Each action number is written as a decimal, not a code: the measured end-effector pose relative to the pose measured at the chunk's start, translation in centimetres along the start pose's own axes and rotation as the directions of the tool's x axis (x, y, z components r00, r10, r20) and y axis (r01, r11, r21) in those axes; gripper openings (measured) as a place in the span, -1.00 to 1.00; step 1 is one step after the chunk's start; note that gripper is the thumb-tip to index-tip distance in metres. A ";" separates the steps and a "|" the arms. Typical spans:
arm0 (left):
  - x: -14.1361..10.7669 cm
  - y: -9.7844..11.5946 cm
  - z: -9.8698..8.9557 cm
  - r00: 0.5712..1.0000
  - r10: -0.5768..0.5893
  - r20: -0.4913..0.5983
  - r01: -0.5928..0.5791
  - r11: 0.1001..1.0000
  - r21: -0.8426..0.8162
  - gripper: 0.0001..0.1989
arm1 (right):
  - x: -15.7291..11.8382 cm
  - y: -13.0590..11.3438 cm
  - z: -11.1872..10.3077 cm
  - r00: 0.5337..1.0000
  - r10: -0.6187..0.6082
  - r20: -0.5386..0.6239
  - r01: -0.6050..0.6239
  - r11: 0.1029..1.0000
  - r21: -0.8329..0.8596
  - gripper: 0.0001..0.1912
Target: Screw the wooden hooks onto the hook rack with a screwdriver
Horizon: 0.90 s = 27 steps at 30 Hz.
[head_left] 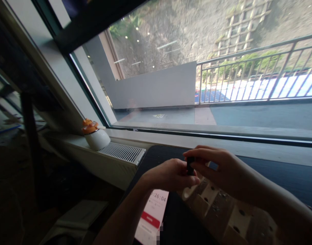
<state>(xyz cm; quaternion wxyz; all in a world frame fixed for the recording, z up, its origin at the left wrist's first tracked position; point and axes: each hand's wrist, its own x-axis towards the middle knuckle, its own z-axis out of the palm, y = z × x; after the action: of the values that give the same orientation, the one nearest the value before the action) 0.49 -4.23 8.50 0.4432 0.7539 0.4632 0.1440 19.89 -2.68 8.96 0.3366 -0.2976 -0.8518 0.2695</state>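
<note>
My left hand [175,175] and my right hand [213,161] meet over the dark table, near its window side. Between them is a small black cylindrical piece [190,165], upright. The fingers of my right hand pinch its upper part, while my left hand is closed around its lower end. What kind of piece it is I cannot make out. Below my right forearm lies a wooden tray [209,211] with round holes and compartments, partly hidden by the arm. Several tiny metal parts [219,200] lie in one of its compartments.
A phone [153,216] with a lit timer screen lies by my left forearm. Along the table's far side runs the window sill [156,137]. A white container with an orange top [96,136] stands left on a ledge, beside a vent grille [124,152].
</note>
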 end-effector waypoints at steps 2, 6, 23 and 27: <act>0.1 -0.1 0.0 1.000 0.014 0.003 -0.014 1.000 -0.015 -0.73 | 0.1 -0.1 0.0 1.000 0.004 -0.016 -0.004 1.000 -0.002 -0.75; 0.1 -0.3 0.1 0.999 0.033 0.013 -0.033 0.999 -0.026 -0.76 | 0.2 -0.2 -0.1 0.998 0.019 -0.056 -0.021 0.999 -0.027 -0.78; 0.0 -0.1 0.0 1.000 -0.013 0.009 0.013 1.000 0.011 -0.73 | 0.3 -0.7 -0.2 0.995 0.042 -0.085 -0.046 0.998 -0.043 -0.85; 0.0 -0.3 0.1 1.000 -0.006 0.016 0.006 1.000 -0.007 -0.74 | 0.4 -0.5 -0.1 0.992 0.066 -0.108 -0.075 0.994 -0.078 -0.88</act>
<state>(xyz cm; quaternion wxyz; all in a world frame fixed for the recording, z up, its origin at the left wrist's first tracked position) 0.41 -4.23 8.23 0.4502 0.7521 0.4611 0.1383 19.61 -2.77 9.57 0.3587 -0.3550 -0.8321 0.2300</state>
